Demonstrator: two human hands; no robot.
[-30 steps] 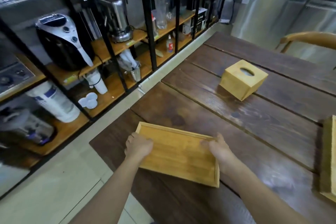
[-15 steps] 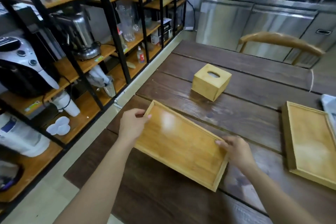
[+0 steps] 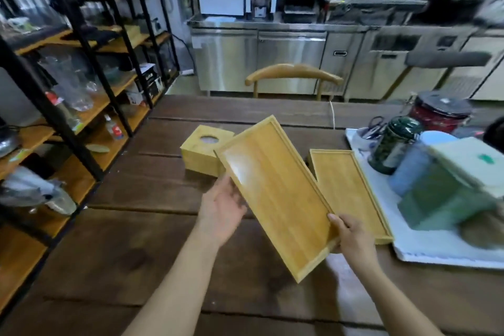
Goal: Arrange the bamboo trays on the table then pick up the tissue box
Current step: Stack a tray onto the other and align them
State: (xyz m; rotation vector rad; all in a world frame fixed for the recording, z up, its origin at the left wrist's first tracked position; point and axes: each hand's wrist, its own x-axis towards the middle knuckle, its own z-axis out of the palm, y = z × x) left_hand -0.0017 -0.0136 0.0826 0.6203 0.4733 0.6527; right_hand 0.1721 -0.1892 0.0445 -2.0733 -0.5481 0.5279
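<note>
I hold a long bamboo tray (image 3: 275, 194) tilted above the dark wooden table (image 3: 136, 240). My left hand (image 3: 222, 209) grips its left long edge and my right hand (image 3: 350, 234) grips its near right corner. A second bamboo tray (image 3: 351, 194) lies flat on the table just right of it, partly hidden by the held one. The bamboo tissue box (image 3: 203, 148), a cube with an oval hole on top, stands behind the held tray's far left corner.
A white cloth (image 3: 436, 251) at the table's right carries a dark green canister (image 3: 392, 146), green and white boxes (image 3: 450, 194) and a red tin (image 3: 439, 112). Black-framed shelves (image 3: 81, 90) line the left. A wooden chair (image 3: 293, 75) stands at the far side.
Both hands have lifted the tray off the table's left front, turned it and carried it right, toward the second tray. The view has swung right and upward.
</note>
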